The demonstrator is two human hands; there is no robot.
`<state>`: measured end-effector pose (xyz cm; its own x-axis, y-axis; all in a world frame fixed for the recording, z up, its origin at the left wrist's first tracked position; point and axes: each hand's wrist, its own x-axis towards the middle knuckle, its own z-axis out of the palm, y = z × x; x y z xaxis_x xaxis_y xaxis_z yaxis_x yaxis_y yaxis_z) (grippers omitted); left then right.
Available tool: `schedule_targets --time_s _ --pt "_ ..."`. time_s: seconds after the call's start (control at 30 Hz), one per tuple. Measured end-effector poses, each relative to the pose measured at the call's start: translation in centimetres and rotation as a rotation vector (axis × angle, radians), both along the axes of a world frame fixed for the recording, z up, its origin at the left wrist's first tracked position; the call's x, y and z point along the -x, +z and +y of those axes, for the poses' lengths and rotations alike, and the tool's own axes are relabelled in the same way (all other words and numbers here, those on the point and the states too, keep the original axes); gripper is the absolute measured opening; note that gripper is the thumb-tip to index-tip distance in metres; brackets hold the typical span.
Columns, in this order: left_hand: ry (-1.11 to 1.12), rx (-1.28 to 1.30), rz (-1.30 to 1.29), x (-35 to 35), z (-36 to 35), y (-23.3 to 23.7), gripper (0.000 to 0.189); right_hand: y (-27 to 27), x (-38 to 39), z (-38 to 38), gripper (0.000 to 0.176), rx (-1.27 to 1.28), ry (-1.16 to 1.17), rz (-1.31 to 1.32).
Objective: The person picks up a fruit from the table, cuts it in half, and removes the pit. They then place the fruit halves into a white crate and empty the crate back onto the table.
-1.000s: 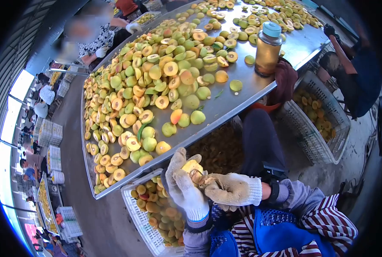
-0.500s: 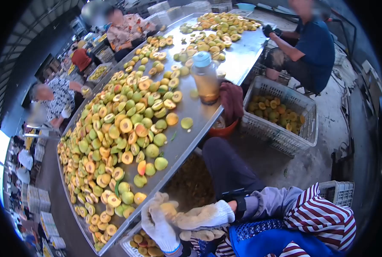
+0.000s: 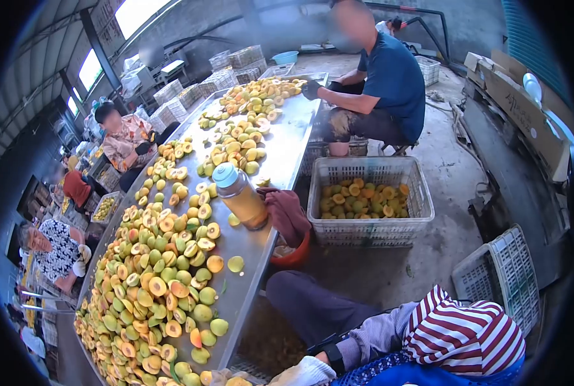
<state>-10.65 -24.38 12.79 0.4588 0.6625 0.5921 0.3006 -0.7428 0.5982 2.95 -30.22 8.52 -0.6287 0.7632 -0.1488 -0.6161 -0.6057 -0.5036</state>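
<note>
Only the lowest edge of the head view shows my hands, both in knitted white gloves. My left hand (image 3: 221, 377) is a sliver of glove beside a yellow peach piece (image 3: 238, 381) that it seems to hold. My right hand (image 3: 307, 373) lies just right of it, cropped by the frame, so its grip is hidden. Right above them runs the long steel table (image 3: 280, 148), heaped with green and yellow peach halves (image 3: 164, 270). My striped sleeve (image 3: 460, 331) and dark trouser leg (image 3: 312, 309) fill the lower right.
A capped bottle of amber liquid (image 3: 242, 196), a maroon cloth (image 3: 287, 215) and an orange bowl (image 3: 293, 257) sit at the table's near edge. A white crate of halves (image 3: 364, 166) and another white crate (image 3: 499, 276) stand on the floor. A blue-shirted person (image 3: 390, 83) and others (image 3: 126, 138) work alongside.
The view has swung upward and to the right along the table. My hands, which held a peach half in mid-frame, have slid to the bottom edge.
</note>
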Motion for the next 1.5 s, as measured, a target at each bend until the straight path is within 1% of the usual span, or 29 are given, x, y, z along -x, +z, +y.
schedule_targets --time_s 0.03,0.13,0.23,0.33,0.43,0.47,0.53,0.57,0.6,0.63,0.7,0.73,0.8,0.83,0.87,0.93,1.03,1.1,1.13,1.17,1.2,1.27,1.3,1.33,1.37,1.4,1.43,1.47,1.5 --pt "-0.043 -0.028 -0.086 -0.4 0.0 0.2 0.088 -0.1 0.0 0.0 0.036 0.003 0.001 0.003" --pt "0.069 0.709 -0.268 -0.7 -0.5 1.6 0.068 -0.5 0.2 -0.1 0.035 0.024 0.018 0.023" --pt "0.082 0.868 -0.404 -0.7 -1.0 1.6 0.049 -0.8 0.3 -0.2 0.034 0.04 0.047 0.043" --pt "-0.065 0.67 -0.416 0.0 -0.5 -0.2 0.044 -1.4 0.4 -0.3 0.033 0.05 0.076 0.076" --pt "-0.082 0.513 -0.425 -1.0 -0.8 0.4 0.044 -1.7 0.4 -0.8 0.032 0.078 0.126 0.126" --pt "0.013 0.653 -0.468 -1.4 -1.0 0.9 0.036 -1.0 0.7 -1.2 0.036 0.154 0.119 0.096" --pt "-0.102 0.881 -0.431 -0.2 0.8 -0.9 0.044 0.7 0.5 -1.7 0.044 0.307 0.12 0.035" --pt "-0.131 0.794 -0.406 -0.1 1.1 -1.5 0.044 0.0 -0.8 -0.9 0.036 0.167 0.245 0.281" --pt "-0.045 0.938 -0.438 -0.3 1.0 -1.6 0.042 -0.2 -0.9 -0.7 0.034 0.122 0.228 0.394" --pt "-0.021 0.938 -0.488 -0.5 0.6 -2.2 0.052 0.0 -0.5 -1.0 0.032 0.117 0.175 0.447" --pt "-0.04 0.806 -0.652 -1.1 0.1 -3.2 0.044 -0.1 0.0 -1.4 0.029 0.166 0.084 0.471" --pt "-0.06 0.758 -0.728 -1.1 0.0 -3.6 0.038 -0.2 0.1 -1.4 0.032 0.171 0.085 0.41" --pt "-0.077 0.792 -0.786 -0.9 -0.4 -3.9 0.043 0.0 0.1 -1.6 0.047 0.161 0.075 0.221" --pt "-0.121 0.856 -0.788 -0.7 -0.4 -3.2 0.047 -0.6 0.1 -1.6 0.047 0.154 0.112 0.277" --pt "-0.15 1.017 -0.791 -0.4 -0.4 -2.6 0.047 -1.0 0.2 -1.5 0.047 0.116 0.122 0.298" --pt "-0.157 1.127 -0.835 -0.3 -0.3 -3.1 0.049 -1.4 0.1 -1.3 0.046 0.102 0.134 0.291" --pt "-0.364 1.406 -1.044 -0.1 0.8 -3.9 0.052 -4.1 1.5 -1.7 0.047 0.149 0.04 0.164" --pt "-0.23 1.421 -0.868 -0.4 1.1 -3.1 0.053 -4.5 1.6 -1.1 0.044 0.052 0.103 0.36" --pt "-0.161 1.424 -0.78 -0.4 1.2 -2.7 0.053 -4.1 0.9 -1.4 0.045 0.065 0.155 0.312" --pt "-0.093 1.342 -0.797 -0.2 1.8 -3.3 0.052 -2.4 0.2 -1.2 0.045 0.078 0.208 0.267" --pt "0.039 1.212 -0.811 0.4 2.3 -4.3 0.05 -2.4 -0.2 -1.2 0.045 0.037 0.185 0.299" --pt "0.231 1.091 -0.816 3.5 3.7 -4.9 0.053 -2.8 -0.7 -0.8 0.044 0.009 0.133 0.382" --pt "0.341 0.98 -0.737 5.0 4.0 -5.2 0.05 -3.3 -1.0 -0.4 0.047 -0.035 0.117 0.334" --pt "0.448 0.868 -0.656 6.9 4.1 -5.6 0.048 -5.0 -1.0 -0.5 0.05 0.071 0.175 0.398" --pt "0.569 0.764 -0.302 10.9 5.7 -8.5 0.044 -6.7 -1.0 -0.6 0.054 0.182 0.229 0.456" --pt "0.675 0.644 0.053 14.4 6.7 -11.0 0.041 -6.5 -1.0 -0.3 0.055 0.173 0.233 0.3" --pt "0.644 0.338 0.355 14.9 6.4 -10.6 0.034 -5.5 -1.1 0.2 0.056 0.167 0.247 0.147" --pt "0.708 0.038 0.668 14.9 6.0 -10.3 0.035 -3.5 -1.3 0.2 0.057 0.135 0.185 -0.08" --pt "0.659 0.16 0.492 13.7 6.2 -9.6 0.038 -3.3 -1.0 0.4 0.057 0.132 0.212 -0.127"
